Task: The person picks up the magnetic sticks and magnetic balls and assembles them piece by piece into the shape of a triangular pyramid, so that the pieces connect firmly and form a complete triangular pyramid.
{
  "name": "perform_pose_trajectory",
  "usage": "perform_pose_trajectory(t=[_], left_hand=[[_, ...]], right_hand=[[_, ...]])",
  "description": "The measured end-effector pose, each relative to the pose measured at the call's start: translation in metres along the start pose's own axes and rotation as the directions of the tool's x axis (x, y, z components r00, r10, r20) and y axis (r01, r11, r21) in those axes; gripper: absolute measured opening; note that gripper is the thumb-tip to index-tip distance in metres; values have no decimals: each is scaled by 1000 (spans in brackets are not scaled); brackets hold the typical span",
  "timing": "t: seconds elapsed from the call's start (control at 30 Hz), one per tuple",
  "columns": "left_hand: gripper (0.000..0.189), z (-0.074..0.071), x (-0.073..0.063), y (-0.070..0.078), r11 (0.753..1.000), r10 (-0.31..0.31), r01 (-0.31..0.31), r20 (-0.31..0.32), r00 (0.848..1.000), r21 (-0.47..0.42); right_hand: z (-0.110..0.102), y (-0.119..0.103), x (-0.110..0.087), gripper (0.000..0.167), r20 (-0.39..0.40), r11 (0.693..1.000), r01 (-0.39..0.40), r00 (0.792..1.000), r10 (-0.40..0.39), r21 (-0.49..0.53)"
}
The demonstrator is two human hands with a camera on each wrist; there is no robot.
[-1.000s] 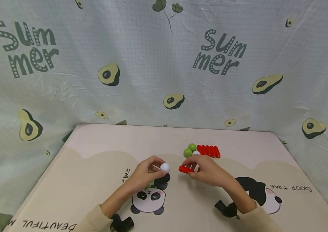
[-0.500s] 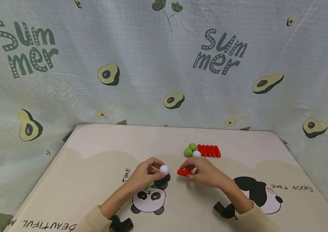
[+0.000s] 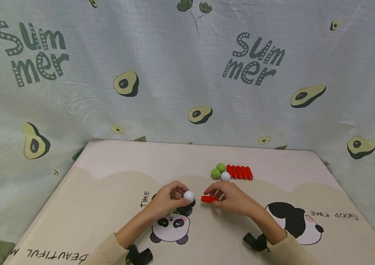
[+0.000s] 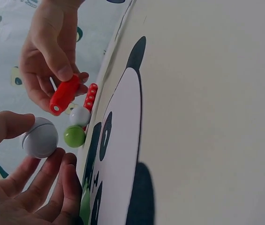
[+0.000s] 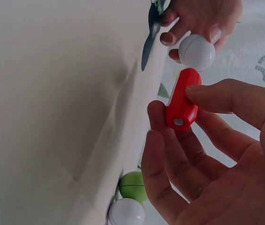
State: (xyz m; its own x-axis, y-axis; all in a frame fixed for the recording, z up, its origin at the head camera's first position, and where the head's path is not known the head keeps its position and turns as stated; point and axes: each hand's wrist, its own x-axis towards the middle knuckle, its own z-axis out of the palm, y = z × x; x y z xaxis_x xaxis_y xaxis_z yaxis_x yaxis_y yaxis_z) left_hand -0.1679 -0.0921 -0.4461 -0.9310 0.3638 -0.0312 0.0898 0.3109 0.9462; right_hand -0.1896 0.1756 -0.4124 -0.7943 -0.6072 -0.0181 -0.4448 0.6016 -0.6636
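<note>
Ball (image 3: 189, 196) of glossy white plastic pinched, lower centre, in left grip (image 3: 165, 198); red plastic rod (image 3: 208, 199) pinched in right grip (image 3: 233, 198), likely to bare facing sides.

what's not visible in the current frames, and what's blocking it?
Head: right hand covers part of the held red rod.
Head: left hand covers part of the panda print.
Left wrist: loose white ball hides part of the row of red rods.
Right wrist: bottom edge cuts off that ball.
</note>
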Motion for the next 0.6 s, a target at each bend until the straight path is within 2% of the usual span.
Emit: perform_pose_trajectory(t=[0.33,0.6], left_hand=[[33,0,2,-1,1000,5,-5,28,1000,4],[35,0,1,-3,1000,6,-6,36,999,-2]], right_hand=[[5,0,1,33,-7,999,5,1000,-4,44],[9,2,2,33,0,997,47,999,-47,60]])
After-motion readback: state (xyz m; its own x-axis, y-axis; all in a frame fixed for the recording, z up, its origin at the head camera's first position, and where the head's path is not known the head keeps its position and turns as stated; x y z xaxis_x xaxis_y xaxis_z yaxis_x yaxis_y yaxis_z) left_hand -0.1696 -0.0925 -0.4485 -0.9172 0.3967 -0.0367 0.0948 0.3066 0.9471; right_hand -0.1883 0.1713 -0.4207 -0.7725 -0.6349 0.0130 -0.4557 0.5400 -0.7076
